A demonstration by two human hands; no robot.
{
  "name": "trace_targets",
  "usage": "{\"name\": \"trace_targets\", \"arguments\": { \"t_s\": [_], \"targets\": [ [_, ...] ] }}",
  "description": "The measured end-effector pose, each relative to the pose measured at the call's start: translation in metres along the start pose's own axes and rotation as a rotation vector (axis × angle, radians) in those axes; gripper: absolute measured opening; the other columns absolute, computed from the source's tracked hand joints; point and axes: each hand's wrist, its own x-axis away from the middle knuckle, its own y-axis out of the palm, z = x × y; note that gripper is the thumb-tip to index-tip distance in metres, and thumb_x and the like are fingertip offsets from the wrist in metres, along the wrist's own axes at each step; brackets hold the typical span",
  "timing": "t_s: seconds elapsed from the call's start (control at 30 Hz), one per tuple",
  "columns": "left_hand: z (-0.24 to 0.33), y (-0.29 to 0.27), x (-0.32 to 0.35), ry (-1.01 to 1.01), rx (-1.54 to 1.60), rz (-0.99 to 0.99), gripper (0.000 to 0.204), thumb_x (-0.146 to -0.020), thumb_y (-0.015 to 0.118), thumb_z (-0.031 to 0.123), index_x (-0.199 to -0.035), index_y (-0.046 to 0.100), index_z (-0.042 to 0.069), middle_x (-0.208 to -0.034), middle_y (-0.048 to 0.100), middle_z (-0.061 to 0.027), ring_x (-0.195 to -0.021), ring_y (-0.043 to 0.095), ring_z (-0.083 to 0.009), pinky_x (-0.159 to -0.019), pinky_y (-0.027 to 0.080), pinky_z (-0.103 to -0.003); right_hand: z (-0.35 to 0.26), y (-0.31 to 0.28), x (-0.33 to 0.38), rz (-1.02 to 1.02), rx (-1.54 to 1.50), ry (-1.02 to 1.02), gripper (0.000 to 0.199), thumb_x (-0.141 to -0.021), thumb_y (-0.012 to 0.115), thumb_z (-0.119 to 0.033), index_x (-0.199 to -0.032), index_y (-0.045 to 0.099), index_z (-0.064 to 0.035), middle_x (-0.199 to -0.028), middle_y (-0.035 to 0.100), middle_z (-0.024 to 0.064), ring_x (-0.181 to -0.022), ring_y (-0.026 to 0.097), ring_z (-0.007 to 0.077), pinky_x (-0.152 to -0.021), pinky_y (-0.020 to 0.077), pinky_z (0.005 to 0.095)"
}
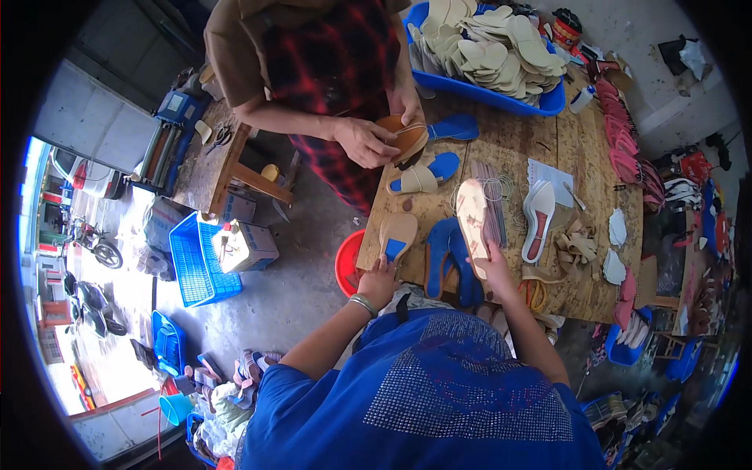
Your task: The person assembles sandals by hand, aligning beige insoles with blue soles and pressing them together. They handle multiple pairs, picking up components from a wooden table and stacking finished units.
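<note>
At the near left edge of the wooden table (580,294), my left hand (378,283) grips the heel end of a tan shoe insole (401,227) with a blue heel patch. My right hand (495,269) holds a pale shoe sole (471,210) with reddish blotches by its lower end, toe pointing away from me. Between my hands lie blue soles (442,254). Beyond them rests a sandal (419,178) with a beige strap and a blue footbed. Right of the pale sole are a bundle of thin strips (492,200) and white soles (539,219).
Across the table's left corner, a person in a checked apron (333,63) handles a brown shoe piece (406,141). A blue bin (489,95) heaped with soles stands at the back. Beige scraps (576,244) lie to the right. A red bucket (347,262) stands beside the table's left edge.
</note>
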Motion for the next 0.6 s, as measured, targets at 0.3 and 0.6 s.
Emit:
{"name": "trace_targets", "arguments": {
  "t_s": [0.3, 0.6],
  "targets": [
    [-0.001, 0.005, -0.001, -0.045, 0.090, 0.047, 0.060, -0.089, 0.056, 0.038, -0.131, 0.043, -0.002, -0.142, 0.034, -0.0297, -0.126, 0.046, -0.0361, -0.095, 0.048, -0.042, -0.108, 0.024, 0.043, -0.151, -0.549, -0.047, 0.050, -0.088, 0.056, 0.000, -0.134, 0.038, 0.0005, -0.114, 0.060, 0.0147, -0.092, 0.066, 0.0237, -0.082, 0.0528, 0.0345],
    [0.004, -0.006, -0.007, -0.010, 0.018, 0.030, 0.050, -0.086, 0.057, 0.034, -0.118, 0.053, -0.004, -0.135, 0.043, -0.0286, -0.108, 0.059, -0.0347, -0.087, 0.052, -0.039, -0.112, 0.008, 0.060, -0.097, -0.550, -0.071, 0.058, -0.085, 0.057, 0.002, -0.138, 0.034, 0.0000, -0.116, 0.060, 0.0154, -0.093, 0.066, 0.0243, -0.084, 0.0519, 0.0345]
  ]
}}
